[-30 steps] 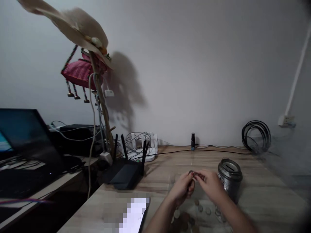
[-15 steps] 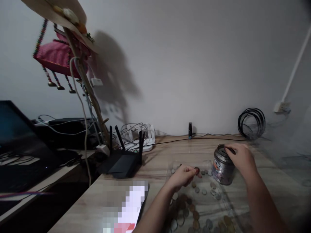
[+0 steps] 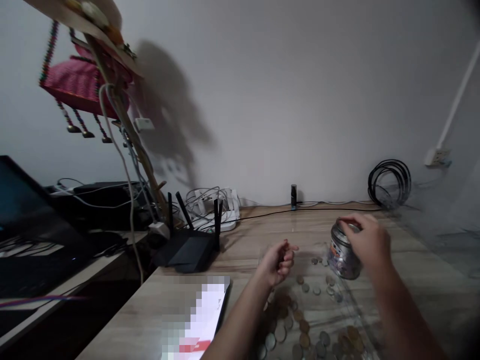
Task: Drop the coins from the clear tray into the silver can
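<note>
My left hand (image 3: 279, 262) hovers above the coins, palm turned toward the jar. Its index finger points out, the other fingers curl loosely, and no coin shows in it. A silvery metal tin jar (image 3: 342, 257) with a printed label stands upright on the right. My right hand (image 3: 369, 240) reaches over its top, thumb and fingers bent together at the lid; whatever they pinch is hidden. Many loose coins (image 3: 303, 326), silver and brass-coloured, lie on a clear plastic sheet (image 3: 354, 312) in front of the jar.
A phone (image 3: 204, 315) with a lit screen lies left of my forearm. Behind it stand a black router (image 3: 191, 250) and a white router (image 3: 227, 225) with tangled cables. A small dark bottle (image 3: 293, 196) and a black cable coil (image 3: 390, 182) are by the wall. A laptop (image 3: 26, 210) is far left.
My left hand has let go of the coin it pinched, drawn back left and turned palm inward. My right hand has shifted further over the jar's lid. The view has moved slightly.
</note>
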`<state>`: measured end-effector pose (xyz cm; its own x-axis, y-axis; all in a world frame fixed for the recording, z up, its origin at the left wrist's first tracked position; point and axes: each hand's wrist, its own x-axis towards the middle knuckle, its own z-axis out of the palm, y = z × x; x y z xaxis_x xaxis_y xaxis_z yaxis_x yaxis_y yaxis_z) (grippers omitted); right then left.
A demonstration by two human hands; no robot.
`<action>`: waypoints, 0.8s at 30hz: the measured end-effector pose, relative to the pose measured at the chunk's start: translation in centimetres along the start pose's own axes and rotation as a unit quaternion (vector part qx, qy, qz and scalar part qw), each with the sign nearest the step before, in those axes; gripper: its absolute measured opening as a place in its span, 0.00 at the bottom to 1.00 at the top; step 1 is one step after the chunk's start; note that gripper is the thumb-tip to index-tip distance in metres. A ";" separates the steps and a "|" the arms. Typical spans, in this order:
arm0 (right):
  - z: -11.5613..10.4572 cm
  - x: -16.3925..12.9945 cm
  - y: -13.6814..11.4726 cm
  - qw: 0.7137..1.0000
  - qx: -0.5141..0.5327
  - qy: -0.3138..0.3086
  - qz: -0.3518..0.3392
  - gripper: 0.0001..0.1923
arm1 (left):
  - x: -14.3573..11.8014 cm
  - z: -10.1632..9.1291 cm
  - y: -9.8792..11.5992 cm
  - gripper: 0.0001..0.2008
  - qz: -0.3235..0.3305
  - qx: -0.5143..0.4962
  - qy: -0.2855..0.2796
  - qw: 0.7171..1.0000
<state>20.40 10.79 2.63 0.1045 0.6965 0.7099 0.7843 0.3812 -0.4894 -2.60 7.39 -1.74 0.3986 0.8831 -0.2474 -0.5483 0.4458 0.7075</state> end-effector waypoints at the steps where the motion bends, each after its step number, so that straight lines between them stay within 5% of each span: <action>1: -0.7 0.9 1.2 0.998 -0.049 -0.004 0.040 0.09 | 0.1 -0.2 0.2 0.12 0.008 -0.062 0.027 0.998; 5: -1.3 2.5 4.1 0.987 -0.098 -0.098 0.080 0.06 | 0.3 -0.6 0.7 0.13 0.013 -0.200 0.103 0.974; 9: 0.6 0.7 1.0 0.996 -0.031 -0.026 -0.084 0.11 | 0.1 -0.1 0.5 0.23 0.001 -0.193 0.081 0.978; 14: 3.4 -4.1 -5.7 0.912 0.087 -0.308 -0.258 0.11 | 0.2 -0.2 0.2 0.27 0.016 -0.152 0.014 0.988; 17: 4.3 -5.3 -6.9 0.892 0.069 -0.374 -0.244 0.08 | 0.4 -0.6 0.0 0.28 0.005 -0.124 0.009 0.992; 24: 5.0 -4.8 -6.3 0.894 0.058 -0.384 -0.223 0.12 | 0.4 -0.5 -0.5 0.25 -0.015 -0.143 -0.008 0.990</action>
<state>11.95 8.11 -0.20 -0.6877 0.6552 0.3127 0.5707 0.7542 -0.3248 -2.53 7.58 -2.52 0.4283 0.8675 -0.2531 -0.7206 0.4969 0.4836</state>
